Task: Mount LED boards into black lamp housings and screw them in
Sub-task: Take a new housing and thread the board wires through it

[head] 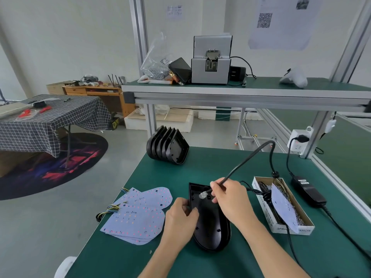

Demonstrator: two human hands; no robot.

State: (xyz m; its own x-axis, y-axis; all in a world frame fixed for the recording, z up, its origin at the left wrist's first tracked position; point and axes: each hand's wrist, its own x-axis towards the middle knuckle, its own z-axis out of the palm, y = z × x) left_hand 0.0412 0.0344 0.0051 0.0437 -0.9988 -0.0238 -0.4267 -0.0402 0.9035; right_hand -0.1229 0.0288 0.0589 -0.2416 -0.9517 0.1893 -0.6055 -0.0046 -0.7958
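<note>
My left hand (181,219) grips the left edge of the black lamp housing (210,223), which lies open side up on the green table (140,255) in front of me. My right hand (230,199) is curled around a black cable (247,159), holding its silvery tip (202,195) just over the housing's upper end. Left of the housing lies a pile of LED boards (138,211) with coloured wires at their left edge. To the right sits a cardboard box (281,205) with another board leaning in it; its front reads "SPRIN", the rest half hidden. More housings (168,146) stand stacked at the table's far edge.
</note>
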